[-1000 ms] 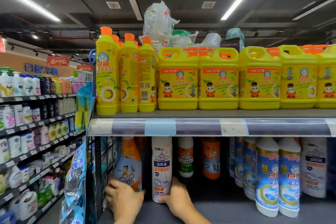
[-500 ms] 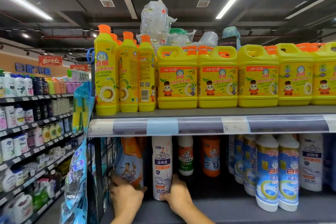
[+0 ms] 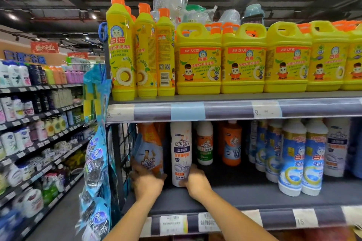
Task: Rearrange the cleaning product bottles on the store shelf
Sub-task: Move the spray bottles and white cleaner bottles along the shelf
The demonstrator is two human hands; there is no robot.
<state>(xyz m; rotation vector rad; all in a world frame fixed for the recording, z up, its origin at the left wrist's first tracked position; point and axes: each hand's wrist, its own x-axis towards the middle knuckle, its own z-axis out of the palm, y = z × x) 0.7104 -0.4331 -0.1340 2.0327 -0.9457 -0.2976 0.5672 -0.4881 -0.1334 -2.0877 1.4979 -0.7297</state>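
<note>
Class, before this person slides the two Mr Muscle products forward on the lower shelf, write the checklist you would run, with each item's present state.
1. Left hand on orange-and-blue refill pouch: ok.
2. Right hand at base of white bottle: ok.
3. White bottle upright: ok.
4. Bare shelf in front: ok.
5. Fingers fully closed round either item: cannot tell, blurred.
6. Orange bottle behind stands apart: ok.

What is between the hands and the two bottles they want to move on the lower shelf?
Nothing visible. The left hand is already on the orange spray refill pouch, and the right hand is touching the bottom of the tall white bottle. The shelf in front of both is bare.
</note>
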